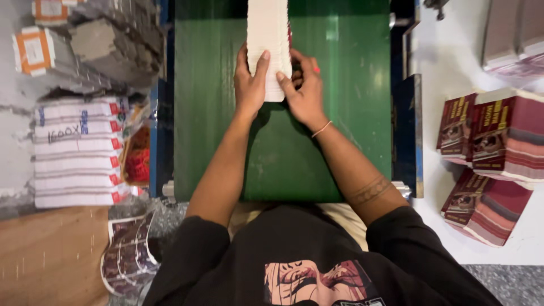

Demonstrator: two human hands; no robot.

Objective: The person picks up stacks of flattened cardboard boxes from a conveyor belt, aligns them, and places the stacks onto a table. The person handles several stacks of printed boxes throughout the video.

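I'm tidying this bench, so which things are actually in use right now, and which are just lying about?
In use:
- left hand and right hand, gripping the long white stack of flat cards
- green belt surface beneath the stack

Lying about:
- dark red printed bundles on the white table
- white banded bundles
- grey stacks

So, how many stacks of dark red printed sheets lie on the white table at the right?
3: one small stack at the left, a bigger stack beside it, and one nearer the person. Paler stacks at the top right corner are cut off.
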